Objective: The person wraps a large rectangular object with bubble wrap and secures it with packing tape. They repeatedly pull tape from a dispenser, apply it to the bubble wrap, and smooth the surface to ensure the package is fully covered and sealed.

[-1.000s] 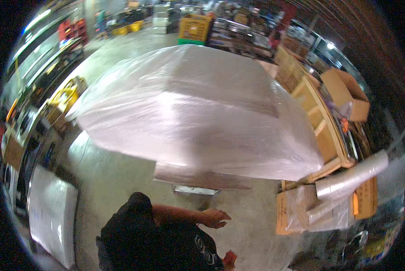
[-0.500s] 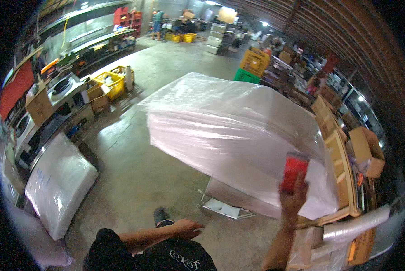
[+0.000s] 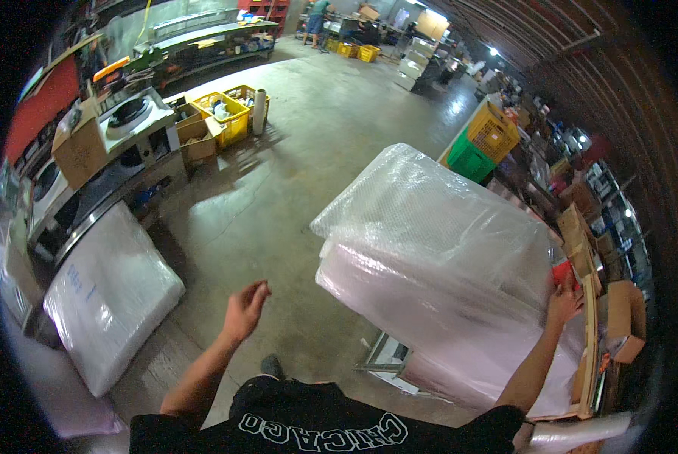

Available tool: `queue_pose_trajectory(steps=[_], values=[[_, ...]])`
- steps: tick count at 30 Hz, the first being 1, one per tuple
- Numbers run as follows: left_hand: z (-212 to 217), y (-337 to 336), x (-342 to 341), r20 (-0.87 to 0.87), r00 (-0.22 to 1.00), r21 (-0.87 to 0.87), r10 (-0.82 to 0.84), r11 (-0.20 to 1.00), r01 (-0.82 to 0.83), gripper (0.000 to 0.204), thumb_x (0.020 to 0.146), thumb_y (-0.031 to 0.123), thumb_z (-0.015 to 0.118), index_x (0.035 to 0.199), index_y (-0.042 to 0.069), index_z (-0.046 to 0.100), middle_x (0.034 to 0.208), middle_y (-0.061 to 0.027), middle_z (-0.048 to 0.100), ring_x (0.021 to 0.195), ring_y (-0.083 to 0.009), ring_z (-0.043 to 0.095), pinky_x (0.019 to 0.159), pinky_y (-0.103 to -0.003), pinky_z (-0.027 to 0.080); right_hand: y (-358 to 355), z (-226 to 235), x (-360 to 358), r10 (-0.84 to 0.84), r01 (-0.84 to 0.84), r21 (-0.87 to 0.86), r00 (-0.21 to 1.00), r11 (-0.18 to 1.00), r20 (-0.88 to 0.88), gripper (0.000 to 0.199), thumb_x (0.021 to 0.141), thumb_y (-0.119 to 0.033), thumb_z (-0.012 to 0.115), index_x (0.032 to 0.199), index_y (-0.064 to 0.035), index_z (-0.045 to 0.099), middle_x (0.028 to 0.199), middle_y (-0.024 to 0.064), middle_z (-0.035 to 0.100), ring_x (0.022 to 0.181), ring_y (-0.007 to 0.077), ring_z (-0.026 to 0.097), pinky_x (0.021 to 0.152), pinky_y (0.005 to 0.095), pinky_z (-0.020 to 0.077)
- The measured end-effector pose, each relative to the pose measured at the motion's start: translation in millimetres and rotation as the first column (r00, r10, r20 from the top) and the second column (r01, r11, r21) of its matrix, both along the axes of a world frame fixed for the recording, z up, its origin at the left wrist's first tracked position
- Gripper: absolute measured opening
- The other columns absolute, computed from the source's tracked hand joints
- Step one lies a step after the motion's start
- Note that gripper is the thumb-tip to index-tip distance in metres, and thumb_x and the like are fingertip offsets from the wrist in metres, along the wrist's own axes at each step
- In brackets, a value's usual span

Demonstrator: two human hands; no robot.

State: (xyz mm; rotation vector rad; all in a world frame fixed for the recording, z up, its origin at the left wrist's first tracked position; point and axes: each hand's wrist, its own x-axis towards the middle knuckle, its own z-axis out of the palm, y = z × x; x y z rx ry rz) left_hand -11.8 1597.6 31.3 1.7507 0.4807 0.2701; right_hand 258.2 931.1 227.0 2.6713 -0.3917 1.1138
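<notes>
A large bulky item in clear bubble wrap [image 3: 437, 265] stands before me to the right, with pinkish padding showing through its lower side. My right hand [image 3: 564, 304] reaches to its right end, closed around a flat red object [image 3: 562, 272]. Most of that object is hidden by the fingers and the wrap, so its exact kind is unclear. Away from the wrapped item, my left hand [image 3: 247, 309] is raised over the floor with its fingers curled together, and nothing shows in it. A metal frame [image 3: 388, 359] sticks out beneath the wrapped item.
Another plastic-wrapped slab [image 3: 116, 295] leans at the left, beside a stove unit [image 3: 131, 117] and a cardboard box [image 3: 82, 151]. Yellow crates [image 3: 229, 117] stand farther back. Yellow and green crates [image 3: 486, 140] rise behind the wrapped item. A wooden frame [image 3: 590, 340] borders its right side.
My right hand has moved right with the red object, to the wrapped item's end. My left hand has risen and shifted left from near my lap. The view has turned.
</notes>
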Motion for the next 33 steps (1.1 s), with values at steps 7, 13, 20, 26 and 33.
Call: queue_pose_trajectory(steps=[7,13,20,26,33], values=[[2,31,237,-0.227,0.929,-0.260,-0.292,0.938,0.231,0.061,0.101,0.053,0.057,0.116,-0.004,0.068,0.091,-0.0121,0.071,0.081,-0.0211,0.066,0.076,-0.035,0.053,194,-151,-96,0.631,-0.666,0.265,0.746,0.697,0.212,0.017,0.088,-0.019,0.072,0.084,-0.0028,0.068,0.083,0.0130,0.070,0.078,0.0287,0.069,0.076,0.0400,0.0533],[1,1,214,-0.013,0.923,-0.616,-0.385,0.730,0.296,0.037,0.101,0.038,0.064,0.087,0.005,0.065,0.072,0.0017,0.056,0.061,-0.0107,0.050,0.052,-0.031,0.037,367,-167,-112,0.701,-0.286,0.958,0.675,-0.037,0.229,0.042,0.087,-0.038,0.080,0.099,0.0008,0.070,0.085,0.0110,0.073,0.077,0.0213,0.069,0.075,0.0386,0.0551],[6,51,238,-0.223,0.621,-0.567,-0.752,0.618,0.545,0.034,0.104,0.032,0.064,0.104,-0.001,0.072,0.087,0.0032,0.068,0.079,-0.0069,0.058,0.071,-0.026,0.050,446,-189,-91,0.772,0.171,0.975,0.636,-0.142,0.001,0.069,0.086,-0.065,0.072,0.086,0.0043,0.071,0.081,0.0115,0.072,0.078,0.0197,0.065,0.079,0.0399,0.0524],[18,72,305,-0.147,0.070,-0.448,-0.987,0.129,0.885,0.033,0.102,0.030,0.067,0.104,-0.002,0.074,0.089,0.0023,0.071,0.082,-0.0082,0.059,0.078,-0.028,0.050,536,-198,-88,0.396,0.175,0.983,0.908,-0.056,-0.139,0.053,0.099,-0.046,0.065,0.110,0.0054,0.066,0.097,0.0140,0.072,0.088,0.0198,0.064,0.082,0.0399,0.0512],[-16,83,358,0.056,-0.139,-0.615,-0.989,-0.144,0.776,0.041,0.102,0.038,0.063,0.114,-0.001,0.068,0.105,-0.0101,0.073,0.098,-0.0192,0.066,0.091,-0.036,0.052,568,-199,-95,0.035,0.102,0.994,0.994,0.043,-0.104,0.029,0.100,-0.023,0.065,0.117,0.0000,0.067,0.107,0.0161,0.072,0.094,0.0252,0.069,0.084,0.0431,0.0528]])
